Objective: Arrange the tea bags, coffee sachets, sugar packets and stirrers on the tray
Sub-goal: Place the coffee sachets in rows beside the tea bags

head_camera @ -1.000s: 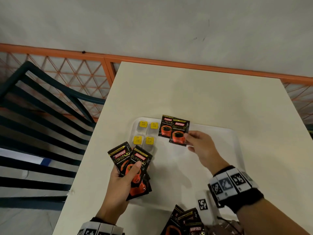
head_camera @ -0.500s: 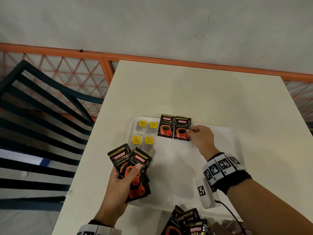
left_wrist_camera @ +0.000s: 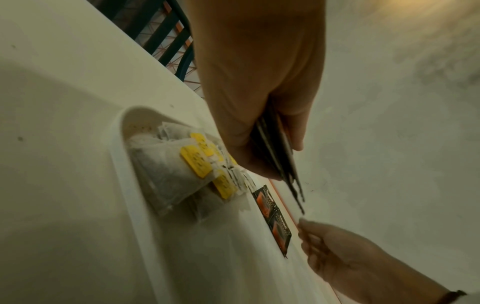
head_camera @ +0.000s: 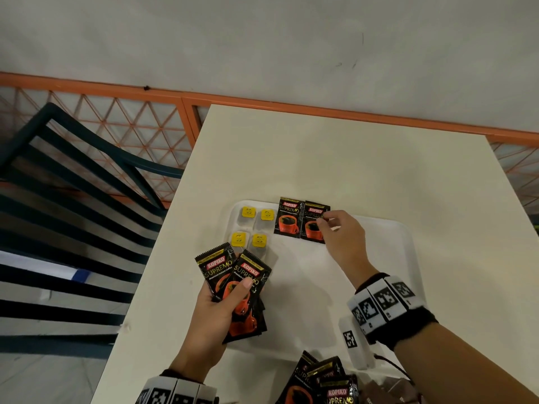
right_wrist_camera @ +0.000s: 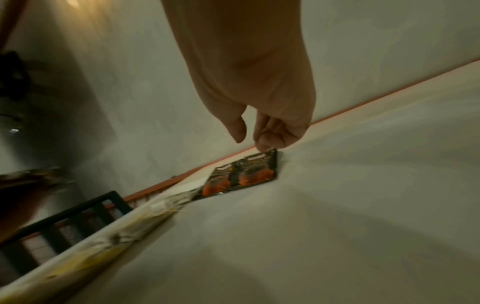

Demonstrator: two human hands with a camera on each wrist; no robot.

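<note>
A white tray [head_camera: 379, 258] lies on the cream table. Several tea bags with yellow tags [head_camera: 253, 225] [left_wrist_camera: 182, 164] fill its far left corner. Two black Kopiko coffee sachets [head_camera: 302, 221] [left_wrist_camera: 272, 214] [right_wrist_camera: 246, 174] lie flat side by side along the far rim. My right hand [head_camera: 326, 223] [right_wrist_camera: 254, 135] touches the right sachet's edge with a fingertip, thumb held apart. My left hand [head_camera: 221, 304] [left_wrist_camera: 259, 123] grips a fan of several coffee sachets [head_camera: 233, 272] over the tray's left edge.
More coffee sachets [head_camera: 323, 380] lie heaped at the table's near edge, with brown packets [head_camera: 388, 389] beside them, cut off by the frame. A dark green slatted chair [head_camera: 73, 199] stands left of the table. An orange mesh railing [head_camera: 262, 100] runs behind it.
My right hand carried the second sachet back and laid it squarely beside the first; its thumb has since come off. The left hand has kept its fan of sachets still.
</note>
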